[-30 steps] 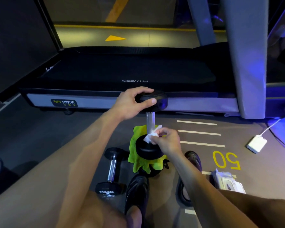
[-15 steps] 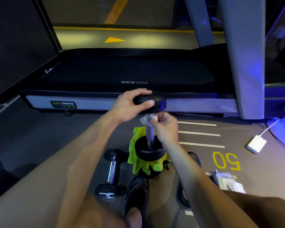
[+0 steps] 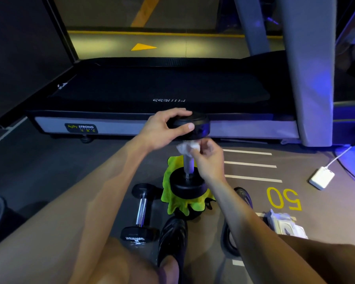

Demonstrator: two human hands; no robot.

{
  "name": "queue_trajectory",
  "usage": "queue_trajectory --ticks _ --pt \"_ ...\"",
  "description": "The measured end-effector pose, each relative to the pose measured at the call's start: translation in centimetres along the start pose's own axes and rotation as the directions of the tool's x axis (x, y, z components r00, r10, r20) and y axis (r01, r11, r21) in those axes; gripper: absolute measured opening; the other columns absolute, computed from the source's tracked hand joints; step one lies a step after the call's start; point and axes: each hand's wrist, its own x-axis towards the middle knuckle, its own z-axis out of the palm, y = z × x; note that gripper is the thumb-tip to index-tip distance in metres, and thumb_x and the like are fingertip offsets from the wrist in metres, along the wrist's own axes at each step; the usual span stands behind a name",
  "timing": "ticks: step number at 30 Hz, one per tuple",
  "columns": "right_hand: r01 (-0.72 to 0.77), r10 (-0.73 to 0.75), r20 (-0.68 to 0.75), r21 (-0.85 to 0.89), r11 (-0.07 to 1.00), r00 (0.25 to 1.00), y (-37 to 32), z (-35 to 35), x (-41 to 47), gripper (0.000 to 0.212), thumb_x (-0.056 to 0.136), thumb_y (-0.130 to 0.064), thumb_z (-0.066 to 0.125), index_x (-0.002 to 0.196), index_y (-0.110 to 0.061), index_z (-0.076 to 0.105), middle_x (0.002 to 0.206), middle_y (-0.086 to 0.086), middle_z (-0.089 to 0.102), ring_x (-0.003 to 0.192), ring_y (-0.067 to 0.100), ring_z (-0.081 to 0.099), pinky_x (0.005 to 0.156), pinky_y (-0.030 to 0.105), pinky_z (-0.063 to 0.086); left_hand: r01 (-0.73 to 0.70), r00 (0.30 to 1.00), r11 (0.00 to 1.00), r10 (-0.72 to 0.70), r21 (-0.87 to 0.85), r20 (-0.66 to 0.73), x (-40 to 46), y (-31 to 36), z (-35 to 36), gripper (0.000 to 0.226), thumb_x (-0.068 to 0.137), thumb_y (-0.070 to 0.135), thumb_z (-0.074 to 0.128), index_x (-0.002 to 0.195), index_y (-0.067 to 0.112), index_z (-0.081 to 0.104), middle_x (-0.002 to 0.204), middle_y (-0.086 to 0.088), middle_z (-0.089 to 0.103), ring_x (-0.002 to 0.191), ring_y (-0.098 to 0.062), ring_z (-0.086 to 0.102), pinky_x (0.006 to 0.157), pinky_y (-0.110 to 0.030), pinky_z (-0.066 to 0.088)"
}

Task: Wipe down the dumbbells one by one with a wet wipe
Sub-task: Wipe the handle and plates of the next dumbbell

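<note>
— What can you read from where you stand?

— The treadmill (image 3: pixel 131 128) has a dark sticker on its grey side rail that says "STRONG" in white, with a yellow-green word before it I can't make out. The belt carries pale letters, upside down from here, that look like "FITNESS". On the floor (image 3: pixel 49 171) there's a big yellow "50", also upside down, next to three white stripes. The small dumbbell (image 3: pixel 140 212) lying near the black shoe (image 3: pixel 173 236) has white print on its near head, too blurred to read.

— And the dumbbell being cleaned?

— The big dumbbell (image 3: pixel 188 175) stands upright on its lower head, which sits on a yellow-green cloth (image 3: pixel 166 193) on the floor, right in front of the treadmill.

— How are the hands?

— The left hand (image 3: pixel 162 130) is curled over the top head from the left, fingers across the upper face, thumb pressed on the rim. The right hand (image 3: pixel 207 158) pinches a crumpled wet wipe (image 3: pixel 186 147) between thumb and fingertips, held against the metal handle just under the top head. Both forearms reach forward, the right wrist bent slightly down.

— Anything else nearby?

— A pack of wipes (image 3: pixel 285 224) lies on the floor to the right, and a white charger (image 3: pixel 322 178) with its cable lies well beyond it.
</note>
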Motion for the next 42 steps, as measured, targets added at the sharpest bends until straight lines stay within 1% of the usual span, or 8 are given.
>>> queue_trajectory --ticks 6,9,12,19,26,32,38,42 --pt "0.013 0.086 0.171 -0.508 0.861 0.981 3.0 -2.7 -1.1 0.025 0.069 -0.027 0.088 0.067 -0.024 0.063 0.076 -0.005 0.068 0.072 0.015 0.062 0.072 0.033 0.050 0.006 1.000 1.000 -0.006 -0.009 -0.012 0.0 0.2 0.0 0.041 0.086 0.038 0.081 0.126 0.035 0.072 0.145 0.012 0.061 0.135 -0.001 0.052 0.101 0.000 0.027" --pt "-0.035 0.143 0.120 -0.634 0.773 0.982 2.5 -2.0 -1.9 0.044 0.050 -0.060 0.080 0.060 -0.025 0.053 0.069 -0.009 0.063 0.082 0.022 0.060 0.074 0.036 0.050 -0.002 1.000 1.000 0.002 0.013 -0.024 -0.1 0.4 0.2 0.042 0.083 0.042 0.084 0.123 0.036 0.074 0.142 0.013 0.063 0.132 0.002 0.054 0.111 -0.008 0.031" --pt "-0.083 0.129 0.013 -0.699 0.710 0.992 3.1 -0.4 -3.1 0.053 0.060 -0.056 0.087 0.061 -0.025 0.044 0.076 -0.010 0.060 0.094 0.025 0.054 0.082 0.040 0.049 -0.024 1.000 0.999 0.024 0.027 0.000 -0.2 0.7 0.5 0.051 0.072 0.057 0.085 0.120 0.042 0.075 0.139 0.019 0.065 0.131 0.003 0.055 0.119 -0.024 0.035" --pt "0.004 0.213 0.351 -0.528 0.849 0.912 2.9 -4.2 -0.3 0.040 0.060 -0.033 0.090 0.074 -0.014 0.059 0.070 -0.011 0.057 0.068 0.010 0.051 0.065 0.024 0.040 -0.035 0.999 0.999 0.034 0.039 0.026 -0.2 1.1 0.6 0.045 0.079 0.048 0.086 0.122 0.041 0.074 0.140 0.019 0.064 0.133 0.001 0.055 0.121 -0.032 0.037" --pt "-0.079 0.194 0.110 -0.645 0.760 0.975 1.8 -0.9 -2.1 0.054 0.066 -0.036 0.093 0.066 -0.023 0.040 0.063 -0.011 0.050 0.055 0.006 0.042 0.047 0.019 0.032 -0.031 0.998 0.999 0.030 0.024 0.058 -0.6 1.6 0.5 0.046 0.079 0.040 0.088 0.124 0.035 0.075 0.142 0.017 0.063 0.130 0.005 0.055 0.113 -0.015 0.036" --pt "0.096 0.216 0.416 -0.611 0.786 0.883 1.9 -4.6 0.1 0.027 0.074 -0.015 0.086 0.077 -0.021 0.060 0.067 -0.007 0.054 0.064 0.014 0.046 0.056 0.020 0.035 -0.039 0.996 0.998 0.042 -0.042 0.075 -0.9 1.6 0.3 0.045 0.084 0.028 0.086 0.127 0.026 0.074 0.145 0.009 0.061 0.133 0.003 0.054 0.116 -0.020 0.038" --pt "0.012 0.070 0.133 -0.533 0.846 0.989 3.2 -3.8 -2.6 0.010 0.080 -0.009 0.075 0.084 -0.018 0.074 0.076 -0.016 0.064 0.073 0.000 0.058 0.068 0.009 0.039 -0.058 0.983 0.992 0.078 -0.115 0.169 -0.7 1.1 0.1 0.038 0.093 0.014 0.075 0.129 0.027 0.067 0.153 0.003 0.052 0.147 -0.007 0.042 0.112 -0.009 0.033" --pt "-0.133 0.247 0.096 -0.631 0.765 0.964 0.9 -2.2 -3.3 0.021 0.071 -0.023 0.085 0.085 -0.010 0.076 0.089 0.007 0.073 0.091 0.032 0.066 0.074 0.031 0.050 -0.058 0.986 0.994 0.072 -0.093 0.153 -0.7 0.6 -0.2 0.037 0.095 0.015 0.073 0.129 0.026 0.066 0.154 0.004 0.050 0.132 0.012 0.046 0.097 0.002 0.034"
